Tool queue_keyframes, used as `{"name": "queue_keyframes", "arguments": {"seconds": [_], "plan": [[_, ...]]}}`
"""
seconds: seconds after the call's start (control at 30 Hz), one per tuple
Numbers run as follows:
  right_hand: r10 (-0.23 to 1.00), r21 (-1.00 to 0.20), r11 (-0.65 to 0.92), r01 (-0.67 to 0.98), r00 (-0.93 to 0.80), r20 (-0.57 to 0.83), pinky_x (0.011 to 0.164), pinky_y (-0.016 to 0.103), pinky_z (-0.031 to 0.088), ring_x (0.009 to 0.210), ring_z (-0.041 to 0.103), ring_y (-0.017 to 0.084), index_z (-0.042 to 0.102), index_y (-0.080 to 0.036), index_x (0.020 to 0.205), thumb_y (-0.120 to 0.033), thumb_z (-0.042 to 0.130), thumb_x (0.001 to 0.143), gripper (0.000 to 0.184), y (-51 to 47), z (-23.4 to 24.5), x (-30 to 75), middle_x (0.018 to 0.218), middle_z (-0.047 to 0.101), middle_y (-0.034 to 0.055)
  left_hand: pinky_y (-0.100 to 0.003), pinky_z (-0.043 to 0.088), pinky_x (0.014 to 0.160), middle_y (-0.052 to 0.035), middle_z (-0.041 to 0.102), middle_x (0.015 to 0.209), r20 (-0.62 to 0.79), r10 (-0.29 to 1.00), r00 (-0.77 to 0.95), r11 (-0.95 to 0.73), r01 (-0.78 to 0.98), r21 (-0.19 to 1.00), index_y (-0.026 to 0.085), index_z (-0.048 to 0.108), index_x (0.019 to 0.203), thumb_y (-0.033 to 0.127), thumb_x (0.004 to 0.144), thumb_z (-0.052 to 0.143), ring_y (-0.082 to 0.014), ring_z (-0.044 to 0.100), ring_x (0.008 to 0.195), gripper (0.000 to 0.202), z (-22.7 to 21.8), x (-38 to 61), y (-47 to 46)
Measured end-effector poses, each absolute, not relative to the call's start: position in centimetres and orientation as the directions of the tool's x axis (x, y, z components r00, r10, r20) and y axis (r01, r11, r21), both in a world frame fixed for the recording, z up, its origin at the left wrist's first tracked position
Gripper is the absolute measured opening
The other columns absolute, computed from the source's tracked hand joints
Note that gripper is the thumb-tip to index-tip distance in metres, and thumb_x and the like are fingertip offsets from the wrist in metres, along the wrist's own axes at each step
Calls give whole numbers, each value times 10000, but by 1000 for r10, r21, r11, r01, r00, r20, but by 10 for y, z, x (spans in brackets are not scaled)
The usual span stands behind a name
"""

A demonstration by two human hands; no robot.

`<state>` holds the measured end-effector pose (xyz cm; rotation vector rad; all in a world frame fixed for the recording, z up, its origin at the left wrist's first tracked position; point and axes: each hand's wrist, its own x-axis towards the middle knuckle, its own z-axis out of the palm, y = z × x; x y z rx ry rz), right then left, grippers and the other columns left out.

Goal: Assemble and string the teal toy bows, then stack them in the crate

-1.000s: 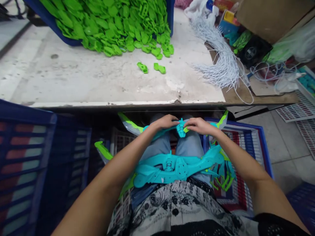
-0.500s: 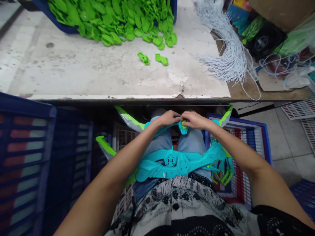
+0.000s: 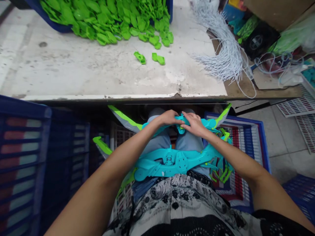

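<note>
Over my knees, just below the table edge, my left hand (image 3: 168, 118) and my right hand (image 3: 194, 124) both grip the middle of a teal toy bow (image 3: 209, 123) with green-tipped limbs. Their fingers curl round its central grip, where a small green piece shows between them. A second teal bow (image 3: 172, 162) lies across my lap, nearer my body, with neither hand on it. On the table above, a heap of green plastic parts (image 3: 110, 18) spills from a blue bin, and a few loose green parts (image 3: 150, 58) lie apart from it.
The white worn table (image 3: 73, 72) spans the top. A bundle of white cords (image 3: 225, 49) hangs over its right side. Blue crates stand at the left (image 3: 27, 157) and the right (image 3: 248, 154). Boxes and clutter fill the upper right.
My right hand has shifted to lie flatter over the bow's centre, and the bow's right limb now shows more. The view has moved slightly.
</note>
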<state>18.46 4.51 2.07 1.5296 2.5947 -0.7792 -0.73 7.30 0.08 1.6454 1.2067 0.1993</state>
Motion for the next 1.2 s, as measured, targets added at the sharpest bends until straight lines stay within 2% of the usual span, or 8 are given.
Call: {"name": "queue_keyframes", "arguments": {"seconds": [0.17, 0.4, 0.5, 0.77, 1.03, 1.2], "plan": [[794, -451, 368, 813, -527, -302, 1057, 492, 300, 1336, 358, 326, 305, -214, 1498, -435, 634, 821, 784, 48, 16, 191, 1397, 513, 127, -259, 397, 644, -59, 667, 797, -440, 748, 496, -26, 684, 729, 101, 680, 871, 566, 634, 649, -209, 588, 770, 523, 3, -3, 76], [821, -360, 378, 853, -489, -294, 1033, 496, 296, 1326, 345, 336, 264, -154, 1507, -399, 613, 833, 797, 39, 15, 183, 1391, 481, 181, -266, 382, 611, -61, 654, 784, -425, 752, 505, -49, 685, 727, 111, 652, 864, 532, 618, 638, -201, 573, 722, 489, 4, 0, 76], [830, -345, 392, 853, -489, -268, 1025, 491, 295, 1316, 351, 335, 253, -153, 1509, -390, 595, 846, 783, 34, 15, 183, 1380, 487, 177, -267, 381, 603, -69, 660, 808, -420, 749, 512, -57, 682, 729, 105, 647, 866, 549, 636, 624, -204, 578, 722, 500, 7, 1, 74], [853, -355, 333, 874, -439, -281, 1046, 479, 255, 1320, 336, 331, 329, -129, 1477, -403, 618, 833, 757, 33, 9, 182, 1405, 475, 171, -260, 353, 582, -70, 671, 808, -409, 766, 496, -112, 729, 675, 118, 653, 891, 573, 680, 600, -197, 578, 700, 505, 8, 4, 70], [857, -304, 383, 872, -459, -237, 1012, 472, 286, 1264, 366, 350, 348, -112, 1469, -440, 611, 849, 749, 31, 8, 181, 1355, 504, 190, -262, 356, 616, -101, 698, 901, -362, 790, 495, -213, 775, 595, 126, 649, 1025, 582, 770, 560, -216, 609, 755, 530, 2, 0, 66], [820, -322, 410, 853, -500, -280, 1010, 481, 301, 1279, 366, 357, 370, -141, 1464, -483, 590, 859, 729, 36, 6, 189, 1396, 488, 172, -259, 374, 630, -106, 707, 912, -345, 778, 524, -221, 744, 631, 125, 656, 1009, 592, 788, 542, -219, 624, 784, 529, -4, -1, 68]]}}
